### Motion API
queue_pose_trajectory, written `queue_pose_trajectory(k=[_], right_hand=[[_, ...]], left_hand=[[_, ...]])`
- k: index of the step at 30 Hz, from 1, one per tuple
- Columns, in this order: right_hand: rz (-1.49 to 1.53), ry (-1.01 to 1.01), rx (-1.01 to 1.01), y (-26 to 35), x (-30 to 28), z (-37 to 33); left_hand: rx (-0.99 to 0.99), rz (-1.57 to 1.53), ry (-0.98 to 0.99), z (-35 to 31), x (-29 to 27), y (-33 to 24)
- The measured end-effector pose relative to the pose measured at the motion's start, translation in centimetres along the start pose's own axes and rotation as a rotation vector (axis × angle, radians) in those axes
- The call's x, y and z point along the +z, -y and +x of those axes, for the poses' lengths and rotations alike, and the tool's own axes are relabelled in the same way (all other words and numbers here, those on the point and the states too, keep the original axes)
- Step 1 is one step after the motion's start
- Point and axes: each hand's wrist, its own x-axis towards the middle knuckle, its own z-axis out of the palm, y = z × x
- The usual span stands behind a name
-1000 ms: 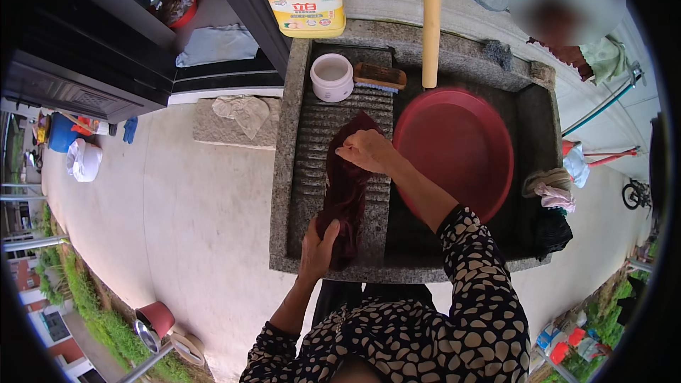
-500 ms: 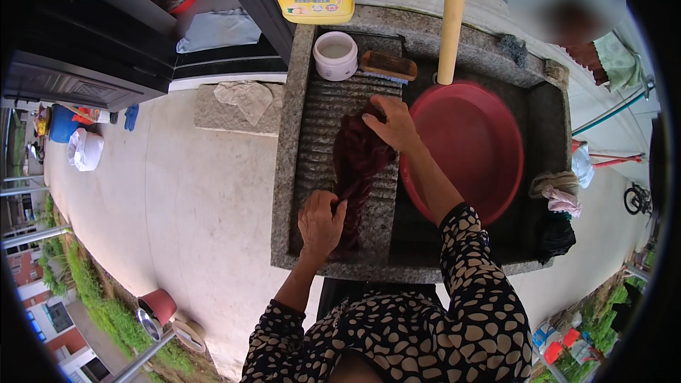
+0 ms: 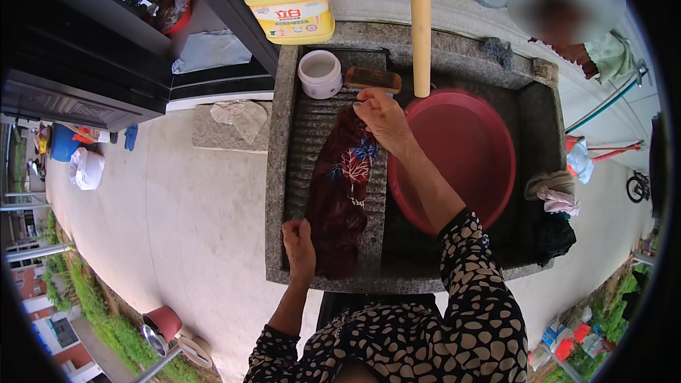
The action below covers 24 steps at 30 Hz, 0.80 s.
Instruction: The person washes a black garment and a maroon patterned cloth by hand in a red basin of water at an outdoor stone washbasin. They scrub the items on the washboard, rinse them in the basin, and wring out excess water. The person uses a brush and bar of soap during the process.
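Observation:
A wet dark-maroon garment [image 3: 332,213] lies spread lengthwise over the ribbed stone washboard [image 3: 301,163], with a blue, red and white branching pattern facing up. Its far end is pinched between the fingers of my right hand [image 3: 384,119]. At its lower left edge, my left hand [image 3: 299,250] has thumb and fingers closed on the cloth, partly hidden. Just beyond my right hand lies a wooden scrubbing brush [image 3: 372,79], bristles down. Beside the brush stands an open whitish tub [image 3: 320,74]. My right forearm crosses over the rim of a red basin [image 3: 454,163].
The stone sink [image 3: 280,191] surrounds the washboard and basin. A yellow detergent jug [image 3: 287,0] stands behind it. A pale pole [image 3: 420,28] comes down over the basin's far rim. Cloths [image 3: 557,191] hang on the right edge; a scouring pad [image 3: 496,53] rests on the back ledge.
The garment, bunched before, is now opened out flatter, showing its pattern. My left hand has moved down and left, my right hand slightly left, stretching the cloth between them.

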Motion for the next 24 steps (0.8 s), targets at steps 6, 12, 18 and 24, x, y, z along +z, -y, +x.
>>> queue_pose_trajectory(k=[6, 12, 18, 24], right_hand=[[-1.071, -0.203, -0.452, -9.1, -1.5, 8.6], [-0.861, 0.017, -0.250, -8.4, -2.6, 6.0], [-0.354, -0.226, 0.262, -14.9, -10.1, -7.1], [-0.338, -0.505, 0.513, -21.7, -12.2, -10.2]], left_hand=[[0.801, 0.900, -0.178, -2.7, 1.2, -4.6], [0.824, 0.985, 0.185, -0.4, 4.1, -4.8], [0.945, 0.647, 0.499, 0.6, 3.9, -4.7], [0.957, 0.880, 0.494, -2.4, 3.4, -4.6]])
